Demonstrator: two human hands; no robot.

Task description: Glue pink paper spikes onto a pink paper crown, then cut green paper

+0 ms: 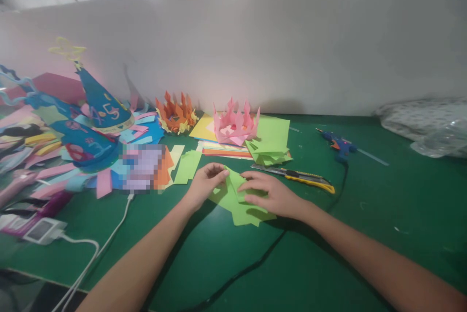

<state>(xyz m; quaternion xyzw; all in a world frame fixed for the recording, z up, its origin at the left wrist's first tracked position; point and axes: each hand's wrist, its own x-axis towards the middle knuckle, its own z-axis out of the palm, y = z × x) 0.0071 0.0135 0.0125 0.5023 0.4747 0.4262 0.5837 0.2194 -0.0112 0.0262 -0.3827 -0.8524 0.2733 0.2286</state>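
Observation:
On the green tabletop, several light-green paper pieces (pixel 250 215) lie overlapping under my hands. My left hand (pixel 206 183) pinches the upper left edge of a folded green paper (pixel 233 183) between thumb and fingers. From the right, my right hand (pixel 272 193) rests on that same paper with its fingers spread across it; its thumb is hidden. Just beyond my right hand lies a yellow utility knife (pixel 310 182). A pile of folded green paper pieces (pixel 268 151) sits behind the knife.
A pink paper crown (pixel 237 125) stands on stacked coloured sheets (pixel 228 150), beside an orange crown (pixel 177 115). Blue cone hats (pixel 104 103) and paper strips crowd the left. A blue glue gun (pixel 335 143) lies at right, its black cord (pixel 255 268) running across the table.

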